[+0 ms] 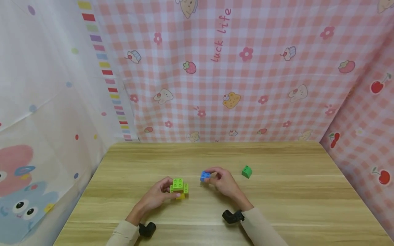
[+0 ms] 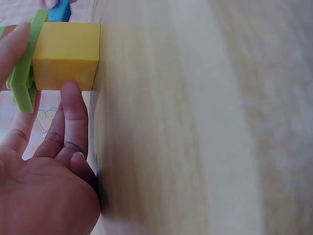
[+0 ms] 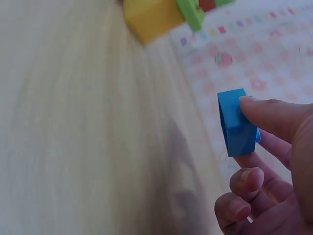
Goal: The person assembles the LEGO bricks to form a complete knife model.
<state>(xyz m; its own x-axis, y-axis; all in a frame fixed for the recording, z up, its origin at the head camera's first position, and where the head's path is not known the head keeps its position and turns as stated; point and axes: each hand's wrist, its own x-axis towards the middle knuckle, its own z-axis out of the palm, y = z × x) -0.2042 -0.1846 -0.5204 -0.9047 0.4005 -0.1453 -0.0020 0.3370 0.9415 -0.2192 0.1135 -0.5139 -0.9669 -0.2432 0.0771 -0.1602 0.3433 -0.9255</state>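
Nearest you, your light left sleeve [image 1: 123, 234] and right sleeve [image 1: 261, 227] reached in over the wood-grain table [image 1: 292, 205], a black wrist piece [image 1: 147, 229] at the left wrist and a matching black fitting [image 1: 233, 216] at the right.

Beyond them, your left hand [image 1: 155, 195] pinched a small brick stack [image 1: 178, 184], your thumb on its near side and your fingers round the other. A yellow block [image 2: 67, 56] formed the bottom of that stack, one of your fingertips touching it; above it came a wider lime piece [image 2: 23, 78], then a little red [image 3: 207, 5], with a lime studded brick on top. The stack stood upright, its base at or very close to the tabletop; you could not tell which.

Just to the right of the stack and slightly farther away, your right hand [image 1: 227, 184] pinched a blue brick [image 1: 205, 176] between thumb and fingers. You held it studs up and clear of the tabletop, near the stack but apart from it, while two other fingers of that hand were curled below it.

Farther out, to the right of your right hand, a green brick [image 1: 246, 171] with a curved side lay untouched on the table. Behind the table's far edge hung a pink checked cloth [image 1: 215, 78] printed with flowers, strawberries and cupcakes.
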